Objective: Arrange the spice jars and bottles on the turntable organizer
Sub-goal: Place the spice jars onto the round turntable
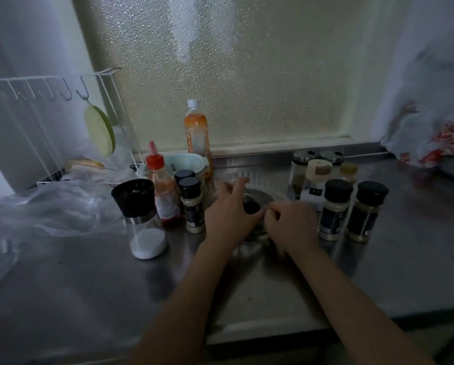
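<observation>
Two bare forearms, no sleeves, left hand [227, 214], right hand [290, 225]

- A single head-worn wide-angle view was given, aimed forward and down across a grey stainless-steel countertop [89, 285].
- A pebbled frosted-glass window [247, 75] was faced squarely.
- The scene was seen from close, within arm's reach.

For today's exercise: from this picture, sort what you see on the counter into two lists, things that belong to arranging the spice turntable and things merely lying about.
Belongs to the job:
clear turntable
salt grinder
red-capped sauce bottle
black-lidded spice jars
orange drink bottle
small dark jar, between left hand and right hand

Lying about:
wire hook rack
clear plastic bag
printed bag
</observation>
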